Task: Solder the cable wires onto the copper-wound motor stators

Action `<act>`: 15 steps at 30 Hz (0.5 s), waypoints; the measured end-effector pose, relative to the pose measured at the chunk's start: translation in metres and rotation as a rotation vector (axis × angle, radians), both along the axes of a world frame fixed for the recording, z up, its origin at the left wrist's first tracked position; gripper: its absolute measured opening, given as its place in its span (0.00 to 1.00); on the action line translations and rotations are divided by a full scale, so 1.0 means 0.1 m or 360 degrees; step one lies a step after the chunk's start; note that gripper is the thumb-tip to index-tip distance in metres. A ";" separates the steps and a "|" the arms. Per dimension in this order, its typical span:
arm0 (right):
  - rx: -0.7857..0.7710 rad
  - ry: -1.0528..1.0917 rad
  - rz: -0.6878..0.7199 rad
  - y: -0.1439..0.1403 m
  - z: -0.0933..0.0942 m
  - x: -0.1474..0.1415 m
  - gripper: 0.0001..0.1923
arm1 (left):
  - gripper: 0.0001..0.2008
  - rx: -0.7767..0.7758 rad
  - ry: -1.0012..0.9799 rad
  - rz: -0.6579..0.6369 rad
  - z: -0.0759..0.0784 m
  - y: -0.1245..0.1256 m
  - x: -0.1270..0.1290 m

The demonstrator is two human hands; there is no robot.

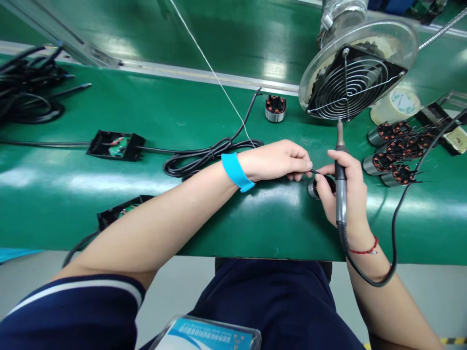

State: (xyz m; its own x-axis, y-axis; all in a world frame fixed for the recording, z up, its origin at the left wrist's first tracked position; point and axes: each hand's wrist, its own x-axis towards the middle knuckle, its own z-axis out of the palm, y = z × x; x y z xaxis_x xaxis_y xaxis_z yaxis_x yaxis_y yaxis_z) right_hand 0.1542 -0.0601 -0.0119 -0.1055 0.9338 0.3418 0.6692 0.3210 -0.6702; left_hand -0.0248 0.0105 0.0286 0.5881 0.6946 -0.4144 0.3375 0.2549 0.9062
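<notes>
- Badge (207, 335): in a clear holder, nearest the camera, below the table (277, 218) edge.
- Near housing (126, 209): black, open, circuit board inside; partly hidden by the left forearm.
- Right hand (352, 187): red bracelet (365, 250) at wrist. Grip closed around a soldering iron (340, 184), tip pointing away from the person; thumb and index finger are brought together at the work.
- Work stator (313, 189): on the table under the right hand's fingers, mostly covered; contact with them cannot be confirmed.
- Left hand (282, 160): blue wristband (236, 172) fitted. Grip pinched on a thin black lead (314, 171), which extends to the right hand's fingertips.
- Stator group (396, 148): several units with copper windings, standing close together to the right of the right hand.
- Coiled black cable (204, 158): beyond the left forearm, running to a far housing (115, 146), open, board visible.
- Lone stator (276, 108): upright beyond the left hand, near the cable's end.
- Tape roll (397, 104): beyond the stator group.
- Fume extractor (350, 90): round hood, wire grille; contact between iron tip and grille cannot be determined.
- Cable bundle (32, 87): black, far left.
</notes>
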 end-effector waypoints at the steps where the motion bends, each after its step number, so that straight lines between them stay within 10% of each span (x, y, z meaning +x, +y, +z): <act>1: -0.0004 0.0018 -0.0049 0.00 -0.01 -0.02 0.22 | 0.10 0.0002 -0.0008 -0.0040 -0.02 -0.01 0.00; 7: 0.0074 0.0135 -0.0021 0.04 -0.09 -0.09 0.20 | 0.10 0.0388 0.0268 -0.0288 -0.10 -0.08 0.04; 15: 0.0190 0.0093 -0.0044 0.05 0.14 0.35 0.19 | 0.11 0.0998 0.0867 0.0365 -0.09 0.22 -0.31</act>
State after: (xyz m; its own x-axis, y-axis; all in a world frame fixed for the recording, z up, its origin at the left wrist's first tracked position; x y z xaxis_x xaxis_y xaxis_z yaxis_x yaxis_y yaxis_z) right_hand 0.1894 -0.0552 0.0025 -0.0570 0.8885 0.4553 0.6398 0.3826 -0.6666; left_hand -0.0556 0.0329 0.0198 0.2362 0.9667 -0.0980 0.7675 -0.1238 0.6289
